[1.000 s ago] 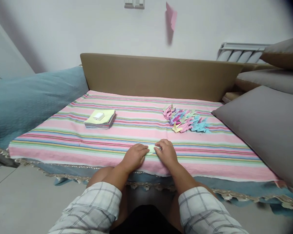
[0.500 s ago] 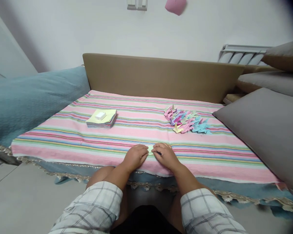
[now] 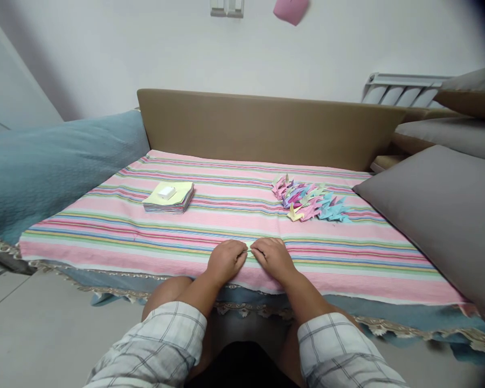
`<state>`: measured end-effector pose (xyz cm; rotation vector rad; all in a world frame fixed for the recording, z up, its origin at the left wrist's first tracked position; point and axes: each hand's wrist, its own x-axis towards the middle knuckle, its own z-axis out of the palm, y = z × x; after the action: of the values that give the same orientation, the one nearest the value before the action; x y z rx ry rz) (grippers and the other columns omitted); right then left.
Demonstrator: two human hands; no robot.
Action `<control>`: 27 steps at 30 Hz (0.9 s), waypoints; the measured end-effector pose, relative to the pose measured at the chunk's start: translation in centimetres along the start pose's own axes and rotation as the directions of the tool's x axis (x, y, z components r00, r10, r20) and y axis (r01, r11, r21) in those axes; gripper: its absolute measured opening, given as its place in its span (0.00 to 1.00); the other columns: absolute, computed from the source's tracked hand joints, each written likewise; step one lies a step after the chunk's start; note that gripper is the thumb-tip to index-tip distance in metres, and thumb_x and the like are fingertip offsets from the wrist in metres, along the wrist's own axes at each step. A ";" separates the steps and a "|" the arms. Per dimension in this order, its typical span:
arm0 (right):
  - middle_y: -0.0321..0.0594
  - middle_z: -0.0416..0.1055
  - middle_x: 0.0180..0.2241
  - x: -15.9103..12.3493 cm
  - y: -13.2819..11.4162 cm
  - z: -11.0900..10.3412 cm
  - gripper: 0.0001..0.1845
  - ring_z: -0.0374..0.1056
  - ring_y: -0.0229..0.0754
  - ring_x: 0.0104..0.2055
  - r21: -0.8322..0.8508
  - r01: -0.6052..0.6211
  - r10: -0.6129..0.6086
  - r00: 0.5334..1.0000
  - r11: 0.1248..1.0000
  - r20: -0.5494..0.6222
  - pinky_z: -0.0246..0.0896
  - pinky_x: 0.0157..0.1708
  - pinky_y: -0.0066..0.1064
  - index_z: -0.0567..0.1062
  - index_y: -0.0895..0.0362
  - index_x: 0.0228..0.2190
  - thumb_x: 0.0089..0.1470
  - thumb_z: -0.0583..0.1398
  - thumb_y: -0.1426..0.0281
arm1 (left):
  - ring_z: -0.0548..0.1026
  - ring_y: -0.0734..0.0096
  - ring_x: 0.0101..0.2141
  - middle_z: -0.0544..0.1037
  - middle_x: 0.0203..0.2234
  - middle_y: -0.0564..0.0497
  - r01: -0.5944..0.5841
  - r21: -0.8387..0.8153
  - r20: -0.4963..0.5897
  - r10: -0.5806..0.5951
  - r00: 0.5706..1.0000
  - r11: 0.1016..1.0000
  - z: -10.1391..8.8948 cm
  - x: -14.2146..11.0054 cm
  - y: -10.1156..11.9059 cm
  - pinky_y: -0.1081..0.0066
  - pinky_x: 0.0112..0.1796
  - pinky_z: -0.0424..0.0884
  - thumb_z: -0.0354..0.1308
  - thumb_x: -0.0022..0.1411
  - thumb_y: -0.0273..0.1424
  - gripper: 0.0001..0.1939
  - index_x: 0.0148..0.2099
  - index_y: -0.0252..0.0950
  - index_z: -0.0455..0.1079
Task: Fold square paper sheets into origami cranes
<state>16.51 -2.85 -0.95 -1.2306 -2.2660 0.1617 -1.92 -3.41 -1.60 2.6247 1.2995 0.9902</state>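
Note:
Between my two hands is a small piece of pale green paper (image 3: pixel 249 246), mostly hidden under the fingers. My left hand (image 3: pixel 227 260) pinches its left side, the thumb and fingertips pressed together. From the other side my right hand (image 3: pixel 273 257) grips the paper with bent fingers. Both hands rest low over the striped cloth (image 3: pixel 105 215), their fingertips almost meeting. How the paper is folded cannot be made out.
A pile of folded paper cranes (image 3: pixel 307 202) in several colours lies beyond my right hand. To the left sits a stack of square paper (image 3: pixel 173 202) with a small white box (image 3: pixel 167 192) on top. Grey cushions (image 3: pixel 428 215) bound the right side; a brown backrest (image 3: pixel 267 126) stands behind.
My fingertips have come closer together over the green paper, and less of it shows. The left hand has shifted slightly to the right.

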 end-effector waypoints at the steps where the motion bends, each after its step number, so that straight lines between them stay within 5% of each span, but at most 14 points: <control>1: 0.38 0.74 0.37 0.0 0.0 0.0 0.08 0.66 0.41 0.42 -0.010 0.001 -0.001 1.000 1.000 -0.004 0.50 0.43 0.35 0.74 0.52 0.35 0.58 0.55 0.67 | 0.74 0.65 0.38 0.78 0.35 0.48 0.007 0.001 -0.006 -0.007 1.000 1.000 0.1 0.0 0.0 0.65 0.42 0.69 0.51 0.60 0.29 0.08 0.40 0.38 0.71; 8: 0.39 0.74 0.36 0.0 -0.4 0.2 0.06 0.66 0.42 0.41 -0.031 0.008 -0.010 0.999 0.999 -0.045 0.50 0.42 0.34 0.74 0.53 0.33 0.56 0.56 0.68 | 0.75 0.68 0.35 0.79 0.32 0.49 0.046 0.049 -0.017 -0.045 0.999 0.998 0.6 0.2 -0.1 0.68 0.39 0.68 0.51 0.60 0.29 0.08 0.37 0.38 0.72; 18: 0.36 0.75 0.37 -0.1 0.0 0.2 0.07 0.67 0.40 0.41 0.064 0.036 -0.034 0.999 0.997 -0.023 0.53 0.44 0.33 0.75 0.52 0.30 0.53 0.57 0.72 | 0.74 0.70 0.38 0.78 0.36 0.49 -0.101 -0.009 0.022 0.101 0.995 0.995 -0.1 0.1 -0.8 0.70 0.40 0.69 0.49 0.63 0.30 0.11 0.39 0.41 0.74; 27: 0.36 0.76 0.36 -0.1 0.2 0.2 0.07 0.68 0.41 0.41 0.045 0.040 -0.040 0.999 0.998 -0.002 0.52 0.43 0.34 0.75 0.51 0.33 0.57 0.55 0.70 | 0.73 0.68 0.35 0.77 0.32 0.49 -0.016 0.047 0.063 0.013 0.998 0.999 -0.1 0.0 -0.8 0.69 0.38 0.66 0.47 0.63 0.29 0.10 0.38 0.38 0.70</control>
<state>16.56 -2.78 -1.24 -1.1607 -2.2724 0.1963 -2.50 -2.89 -1.76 2.6806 1.3075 0.8819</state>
